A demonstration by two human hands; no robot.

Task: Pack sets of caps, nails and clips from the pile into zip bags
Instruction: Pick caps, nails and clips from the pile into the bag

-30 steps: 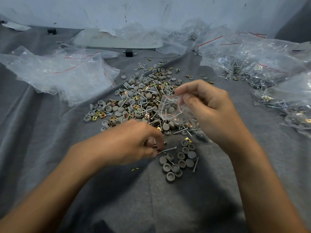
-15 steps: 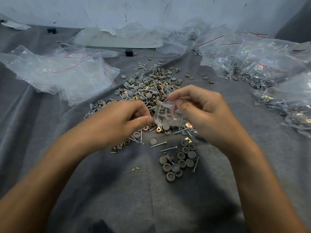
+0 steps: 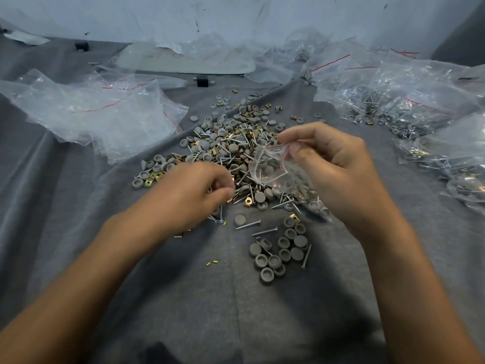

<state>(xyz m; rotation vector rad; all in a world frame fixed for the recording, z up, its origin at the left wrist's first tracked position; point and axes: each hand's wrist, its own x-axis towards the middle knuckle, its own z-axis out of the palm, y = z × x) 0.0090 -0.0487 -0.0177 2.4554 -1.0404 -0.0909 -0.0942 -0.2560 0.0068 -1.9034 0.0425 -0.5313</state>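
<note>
1. Several grey caps (image 3: 280,254) lie loose just nearer than the pile (image 3: 236,143), unpacked.
2. At the pile's near edge, the left hand (image 3: 194,193) curls its fingers to pick; whether they hold anything, I cannot tell.
3. Over the pile's right side, the right hand (image 3: 328,164) pinches the zip bag (image 3: 273,166) by its mouth; it holds a few caps and a nail, so the set looks partly filled.
4. Right of the pile and beyond it lie filled bags (image 3: 393,101), and left of it empty bags (image 3: 105,111). I judge that much is left to pack.

Grey caps (image 3: 297,254), silver nails (image 3: 247,224) and brass-yellow clips (image 3: 248,201) lie on a plain grey cloth (image 3: 236,311); clear zip bags (image 3: 99,114) carry red stripes.
</note>
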